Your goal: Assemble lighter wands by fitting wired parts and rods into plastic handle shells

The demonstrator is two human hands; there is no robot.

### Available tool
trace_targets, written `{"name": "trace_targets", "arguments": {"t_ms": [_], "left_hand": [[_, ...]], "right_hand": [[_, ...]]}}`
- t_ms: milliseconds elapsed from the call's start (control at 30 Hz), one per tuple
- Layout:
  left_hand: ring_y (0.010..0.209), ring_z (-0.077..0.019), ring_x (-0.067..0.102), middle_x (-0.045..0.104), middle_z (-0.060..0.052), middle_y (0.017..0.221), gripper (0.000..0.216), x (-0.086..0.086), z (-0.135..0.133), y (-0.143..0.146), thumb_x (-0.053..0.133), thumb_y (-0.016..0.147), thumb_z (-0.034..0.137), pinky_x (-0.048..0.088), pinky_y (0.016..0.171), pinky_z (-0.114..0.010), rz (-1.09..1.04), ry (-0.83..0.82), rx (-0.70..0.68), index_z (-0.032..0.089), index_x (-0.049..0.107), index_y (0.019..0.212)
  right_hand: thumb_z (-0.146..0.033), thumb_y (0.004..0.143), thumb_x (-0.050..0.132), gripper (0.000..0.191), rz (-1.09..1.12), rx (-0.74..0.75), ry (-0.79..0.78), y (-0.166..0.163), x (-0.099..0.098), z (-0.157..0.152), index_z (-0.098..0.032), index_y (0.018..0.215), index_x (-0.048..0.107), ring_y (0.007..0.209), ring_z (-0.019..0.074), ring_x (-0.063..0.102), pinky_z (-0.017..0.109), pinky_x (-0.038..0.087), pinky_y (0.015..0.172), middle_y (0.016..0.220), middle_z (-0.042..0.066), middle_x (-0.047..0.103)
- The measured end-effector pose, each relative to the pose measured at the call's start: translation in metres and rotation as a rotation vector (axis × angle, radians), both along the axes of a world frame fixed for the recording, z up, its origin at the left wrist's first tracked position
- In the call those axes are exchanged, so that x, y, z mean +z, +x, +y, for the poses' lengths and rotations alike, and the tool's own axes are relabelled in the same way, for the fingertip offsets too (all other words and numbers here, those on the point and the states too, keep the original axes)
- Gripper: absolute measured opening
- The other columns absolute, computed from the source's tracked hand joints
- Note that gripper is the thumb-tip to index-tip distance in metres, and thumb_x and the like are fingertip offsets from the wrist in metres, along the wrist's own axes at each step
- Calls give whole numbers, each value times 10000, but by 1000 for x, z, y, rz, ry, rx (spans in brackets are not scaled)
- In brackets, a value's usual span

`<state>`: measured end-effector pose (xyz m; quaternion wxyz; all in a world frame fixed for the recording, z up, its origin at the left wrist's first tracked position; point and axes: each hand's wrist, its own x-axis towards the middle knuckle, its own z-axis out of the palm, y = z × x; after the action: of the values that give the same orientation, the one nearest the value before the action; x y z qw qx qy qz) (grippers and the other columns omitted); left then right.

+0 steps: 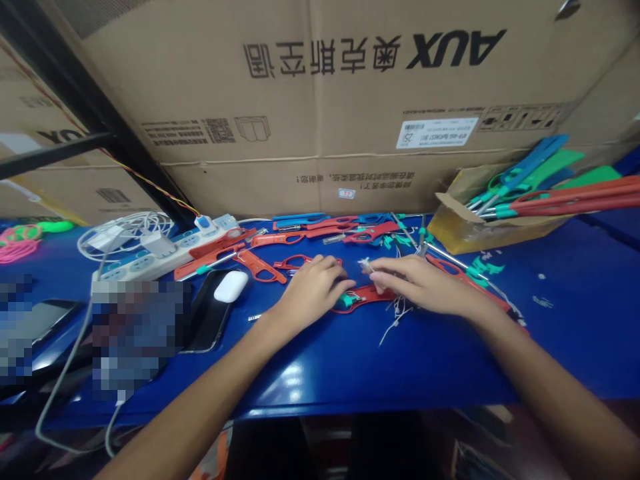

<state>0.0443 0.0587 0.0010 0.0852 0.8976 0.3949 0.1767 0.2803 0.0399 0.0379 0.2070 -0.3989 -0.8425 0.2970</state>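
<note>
Smooth plastic casing [367,295], glossy tabletop [350,373]

Before you, a large brown carton [320,137] lettered AUX upside down stands behind the blue table [400,373]. A black metal frame [83,87] slants at your left, and light glints off the glossy tabletop near you.

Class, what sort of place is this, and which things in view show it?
Probably a small assembly workbench: red plastic pieces lie spread across the blue table, an open box holds more coloured pieces, and a large carton stands behind.
</note>
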Motion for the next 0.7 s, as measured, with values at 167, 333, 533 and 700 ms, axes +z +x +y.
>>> {"name": "trace_targets", "arguments": {"t_ms": [167,333,533,700], "left_hand": [[936,-227,618,709,-68,998,237,-4,2,-2,561,989,339,488,899,-397,-44,-37,-66,187,739,954],[939,-207,651,722,-40,956,170,-2,5,-5,561,963,237,497,887,-369,-163,-171,-107,196,712,895],[824,-150,657,715,-22,928,177,1,6,-7,515,978,209,502,738,-268,-287,-396,-131,182,669,896],[888,-156,679,728,-40,1001,145,-1,9,-8,548,971,220,524,785,-277,-349,-496,-158,180,666,1045]], "right_hand": [[-473,1009,466,356,-67,120,-161,7,2,-1,-213,968,706,637,145,614,272,427,622,719,-2,688],[-492,982,514,346,-48,77,-191,11,-4,2,-219,1104,688,628,148,590,270,415,584,724,-1,690],[-471,990,507,349,-103,114,-143,9,-9,5,-239,1132,726,682,151,602,284,411,604,835,18,720],[-465,989,508,329,-82,99,-150,8,-11,5,-231,1089,716,702,153,602,286,402,603,845,21,719]]}}
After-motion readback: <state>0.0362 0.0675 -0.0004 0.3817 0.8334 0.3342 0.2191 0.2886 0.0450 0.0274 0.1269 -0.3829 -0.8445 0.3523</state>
